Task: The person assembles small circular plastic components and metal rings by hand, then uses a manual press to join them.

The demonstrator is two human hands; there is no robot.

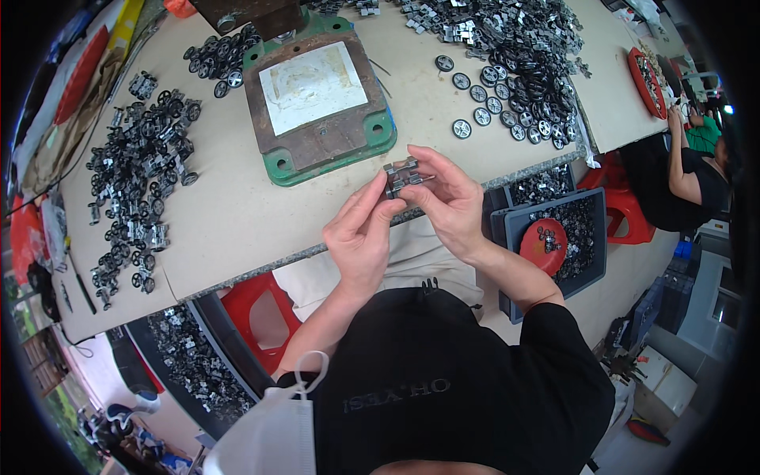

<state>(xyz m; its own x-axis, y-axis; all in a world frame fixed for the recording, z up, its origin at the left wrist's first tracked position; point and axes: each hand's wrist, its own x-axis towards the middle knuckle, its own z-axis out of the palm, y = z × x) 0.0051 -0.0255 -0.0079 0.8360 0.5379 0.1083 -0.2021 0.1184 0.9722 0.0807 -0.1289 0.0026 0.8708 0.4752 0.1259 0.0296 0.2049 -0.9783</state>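
Note:
Just in front of the press base, at the table's near edge, my left hand (362, 232) and my right hand (450, 204) come together over a small grey chassis-like part (400, 176). Fingertips and thumbs of both hands pinch it from either side, hiding some of it. A thin pin-like bit shows by the right fingers; what it belongs to, I cannot tell. Beyond the hands lies the green and brown metal press base (294, 150) with a worn white sheet (313, 85) on top.
Wheeled parts (142, 170) are heaped at left. Loose black wheels (511, 103) and grey pieces (507, 28) spread at far right. A grey crate (599, 237) with a red dish (532, 247) stands by my right arm, another bin (202, 360) at lower left. A co-worker (697, 186) sits at right.

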